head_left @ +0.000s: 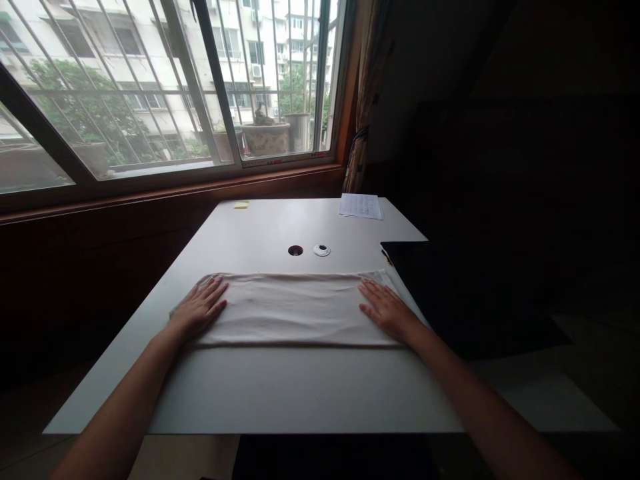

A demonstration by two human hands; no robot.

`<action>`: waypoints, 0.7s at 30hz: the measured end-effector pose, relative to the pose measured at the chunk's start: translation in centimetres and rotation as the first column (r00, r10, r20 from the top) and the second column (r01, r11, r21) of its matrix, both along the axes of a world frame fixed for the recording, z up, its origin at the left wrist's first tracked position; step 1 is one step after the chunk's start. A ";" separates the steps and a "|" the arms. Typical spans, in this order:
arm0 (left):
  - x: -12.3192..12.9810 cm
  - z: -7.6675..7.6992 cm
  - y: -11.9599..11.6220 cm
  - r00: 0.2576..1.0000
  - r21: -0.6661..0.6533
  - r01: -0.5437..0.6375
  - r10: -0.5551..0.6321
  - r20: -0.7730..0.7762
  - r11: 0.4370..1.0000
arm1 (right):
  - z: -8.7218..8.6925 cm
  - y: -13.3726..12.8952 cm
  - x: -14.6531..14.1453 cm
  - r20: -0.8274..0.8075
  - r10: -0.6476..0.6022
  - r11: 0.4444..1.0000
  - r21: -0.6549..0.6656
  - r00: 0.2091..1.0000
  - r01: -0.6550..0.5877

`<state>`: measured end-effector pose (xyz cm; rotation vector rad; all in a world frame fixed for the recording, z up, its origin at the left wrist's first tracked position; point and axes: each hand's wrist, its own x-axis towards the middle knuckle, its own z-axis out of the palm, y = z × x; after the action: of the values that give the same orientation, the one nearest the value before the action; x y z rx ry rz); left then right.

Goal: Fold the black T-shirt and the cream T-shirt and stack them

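Note:
A pale, off-white cloth (295, 310) lies folded into a wide rectangle across the white table, with shallow wrinkles running along it. My left hand (197, 310) rests flat on its left end, fingers stretched out toward the far edge. On the right end lies my right hand (387, 310), palm down with its fingers spread. Neither hand grips the fabric. What sort of garment or linen it is, I cannot tell from the fold.
The white table (300, 393) has a round cable hole (295, 251) with a round white cover (321, 251) beside it. Printed papers (361, 206) and a yellow sticky note (241, 205) lie at the far edge. Black cloth-like material (475, 293) covers the right side. A barred window (165, 87) stands beyond.

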<state>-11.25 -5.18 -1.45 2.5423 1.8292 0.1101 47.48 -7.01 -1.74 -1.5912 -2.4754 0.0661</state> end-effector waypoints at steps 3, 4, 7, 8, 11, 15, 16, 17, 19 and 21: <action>-0.8 0.1 0.4 1.000 -0.014 0.029 -0.029 0.003 0.999 | -0.5 0.2 0.9 0.006 -0.024 1.000 0.009 1.000 0.024; -0.9 0.2 0.6 0.999 -0.023 0.039 -0.038 0.006 0.999 | -0.5 0.2 0.9 0.008 -0.026 1.000 0.011 1.000 0.026; -0.4 0.9 0.8 1.000 -0.043 0.009 -0.009 0.010 0.999 | -0.6 0.0 0.7 0.017 -0.029 0.999 0.015 0.999 0.029; 0.3 1.2 0.8 1.000 -0.030 -0.021 0.021 0.004 0.999 | -0.6 0.0 0.6 0.018 -0.030 0.999 0.016 0.999 0.029; 4.2 1.8 0.6 0.999 0.080 -0.042 0.044 -0.020 0.996 | -0.6 0.0 0.4 0.013 -0.028 0.999 0.022 1.000 0.027; 10.6 1.5 0.8 0.992 0.060 0.130 -0.130 -0.007 0.990 | -0.7 0.0 0.5 0.017 -0.023 0.999 0.022 1.000 0.023; 11.7 1.4 1.0 0.991 0.039 0.133 -0.133 0.007 0.990 | -0.7 0.1 0.5 0.020 -0.020 1.000 0.021 1.000 0.020; 12.5 1.3 1.4 0.992 0.025 0.123 -0.123 0.021 0.992 | -0.8 0.1 0.6 0.023 -0.017 1.000 0.021 1.000 0.017; 12.8 1.1 2.5 0.996 0.018 0.078 -0.079 0.044 0.997 | -0.9 0.2 0.7 0.026 -0.013 1.000 0.021 1.000 0.012; 11.9 1.1 3.8 0.999 -0.002 0.021 -0.021 0.045 1.000 | -0.9 0.2 0.7 0.029 -0.010 1.000 0.020 1.000 0.010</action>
<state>0.62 -1.38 -0.32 2.5347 1.7859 0.1642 48.21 -6.83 -2.65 -1.6077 -2.4814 0.0173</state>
